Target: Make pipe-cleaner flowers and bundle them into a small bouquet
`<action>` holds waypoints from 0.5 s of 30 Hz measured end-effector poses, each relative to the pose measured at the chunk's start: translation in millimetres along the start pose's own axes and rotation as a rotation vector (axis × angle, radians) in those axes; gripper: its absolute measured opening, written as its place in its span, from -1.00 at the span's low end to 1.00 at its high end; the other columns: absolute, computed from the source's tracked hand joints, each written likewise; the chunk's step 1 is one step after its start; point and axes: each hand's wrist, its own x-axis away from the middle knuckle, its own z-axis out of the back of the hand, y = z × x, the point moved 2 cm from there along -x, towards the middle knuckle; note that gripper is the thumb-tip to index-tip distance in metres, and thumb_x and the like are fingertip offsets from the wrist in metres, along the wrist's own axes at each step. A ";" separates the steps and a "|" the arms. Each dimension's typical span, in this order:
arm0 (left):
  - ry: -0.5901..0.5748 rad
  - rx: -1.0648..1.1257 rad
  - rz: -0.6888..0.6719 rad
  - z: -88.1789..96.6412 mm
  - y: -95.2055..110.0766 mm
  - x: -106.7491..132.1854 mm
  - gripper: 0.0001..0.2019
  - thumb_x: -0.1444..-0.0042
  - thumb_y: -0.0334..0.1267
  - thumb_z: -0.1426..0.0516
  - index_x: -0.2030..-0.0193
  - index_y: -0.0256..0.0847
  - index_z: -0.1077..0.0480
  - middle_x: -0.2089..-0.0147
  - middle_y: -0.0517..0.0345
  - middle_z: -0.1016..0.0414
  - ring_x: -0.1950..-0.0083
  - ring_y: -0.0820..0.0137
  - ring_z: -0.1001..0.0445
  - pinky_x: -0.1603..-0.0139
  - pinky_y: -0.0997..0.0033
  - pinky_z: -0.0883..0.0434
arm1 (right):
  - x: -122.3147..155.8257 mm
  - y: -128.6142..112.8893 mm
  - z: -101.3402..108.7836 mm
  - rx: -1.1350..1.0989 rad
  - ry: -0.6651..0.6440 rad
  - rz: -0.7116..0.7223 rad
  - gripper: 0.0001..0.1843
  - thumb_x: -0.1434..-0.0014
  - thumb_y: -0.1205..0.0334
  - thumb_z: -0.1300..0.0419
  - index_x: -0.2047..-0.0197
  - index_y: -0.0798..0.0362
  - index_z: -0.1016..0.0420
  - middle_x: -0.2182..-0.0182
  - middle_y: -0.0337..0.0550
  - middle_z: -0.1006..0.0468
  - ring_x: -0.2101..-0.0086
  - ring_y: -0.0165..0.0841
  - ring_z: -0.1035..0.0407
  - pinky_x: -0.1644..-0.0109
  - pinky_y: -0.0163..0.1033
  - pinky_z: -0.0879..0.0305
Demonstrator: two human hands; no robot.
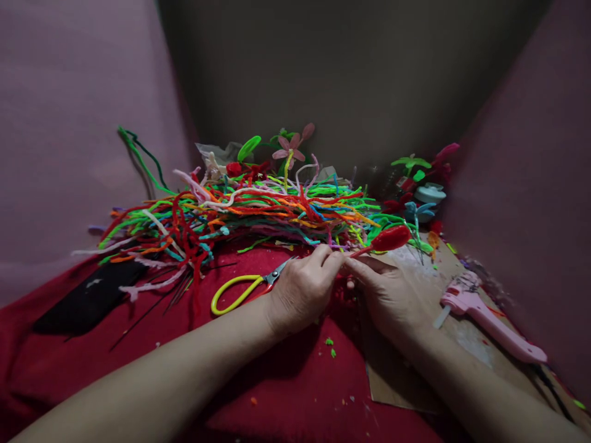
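A red pipe-cleaner piece, shaped as a narrow oval loop with a twisted stem, sticks out to the upper right from between my hands. My left hand is closed, its fingers pinching the lower end of the stem. Beside it my right hand pinches near the same spot with thumb and forefinger; its other fingers are curled and partly hidden. The exact grip point is covered by my fingers. Scissors with yellow and red handles lie just left of my left hand, partly behind it.
A heap of coloured pipe cleaners spans the back. Finished flowers stand behind it. At right, a pink glue gun lies on cardboard, near a light-blue lidded jar. A black flat object rests on red cloth.
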 end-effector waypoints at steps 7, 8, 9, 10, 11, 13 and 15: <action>0.064 0.660 0.353 8.3 0.7 -9.7 -0.86 -0.12 -0.35 -0.03 0.37 -0.23 -0.41 0.41 0.17 -0.42 0.36 0.47 -0.37 0.29 0.50 -0.30 | 1.1 -5.6 -0.6 0.111 -0.055 0.047 -0.81 -0.04 0.11 -0.24 0.32 0.00 -0.60 0.44 -0.21 -0.53 0.43 -0.38 -0.29 0.34 -0.26 -0.20; 0.044 0.809 0.441 9.0 0.7 -11.7 -0.87 -0.10 -0.35 -0.05 0.41 -0.24 -0.40 0.48 0.22 -0.39 0.43 0.51 -0.33 0.36 0.52 -0.28 | 0.8 -6.8 -0.6 0.135 -0.075 0.074 -0.81 -0.06 0.11 -0.23 0.30 0.00 -0.60 0.40 -0.20 -0.54 0.40 -0.36 -0.31 0.31 -0.25 -0.22; 0.016 0.950 0.527 9.3 0.6 -13.2 -0.88 -0.07 -0.34 -0.07 0.44 -0.25 -0.38 0.56 0.27 -0.32 0.52 0.55 -0.27 0.46 0.55 -0.24 | 0.3 -7.5 -0.4 0.151 -0.096 0.103 -0.81 -0.07 0.12 -0.22 0.29 -0.01 -0.60 0.36 -0.18 -0.55 0.35 -0.34 -0.33 0.26 -0.23 -0.23; -0.017 1.076 0.601 9.1 0.5 -14.1 -0.89 -0.05 -0.33 -0.09 0.46 -0.26 -0.36 0.62 0.32 -0.25 0.60 0.58 -0.19 0.54 0.57 -0.17 | -0.4 -7.6 -0.1 0.156 -0.113 0.129 -0.81 -0.07 0.14 -0.21 0.28 -0.02 -0.60 0.31 -0.18 -0.56 0.30 -0.31 -0.35 0.19 -0.21 -0.24; -0.045 1.182 0.659 8.6 0.2 -14.6 -0.89 -0.04 -0.31 -0.10 0.47 -0.27 -0.34 0.67 0.36 -0.17 0.65 0.62 -0.11 0.61 0.59 -0.09 | -1.1 -6.9 0.4 0.152 -0.130 0.147 -0.82 -0.08 0.16 -0.21 0.26 -0.02 -0.60 0.26 -0.17 -0.56 0.23 -0.29 -0.36 0.12 -0.19 -0.24; -0.093 1.350 0.720 6.8 -0.7 -14.3 -0.86 -0.02 -0.28 -0.13 0.48 -0.28 -0.31 0.70 0.40 -0.11 0.70 0.66 -0.01 0.67 0.62 0.01 | -2.5 -3.7 1.4 0.114 -0.157 0.158 -0.81 -0.08 0.20 -0.21 0.23 -0.04 -0.59 0.18 -0.17 -0.56 0.12 -0.25 -0.35 0.01 -0.15 -0.20; -0.131 1.472 0.736 4.2 -1.7 -13.0 -0.84 0.00 -0.26 -0.16 0.49 -0.28 -0.29 0.70 0.39 -0.12 0.71 0.68 0.00 0.69 0.64 0.03 | -3.4 0.6 2.5 0.073 -0.164 0.130 -0.79 -0.09 0.21 -0.20 0.19 -0.04 -0.58 0.16 -0.17 -0.56 0.10 -0.25 -0.35 -0.01 -0.13 -0.20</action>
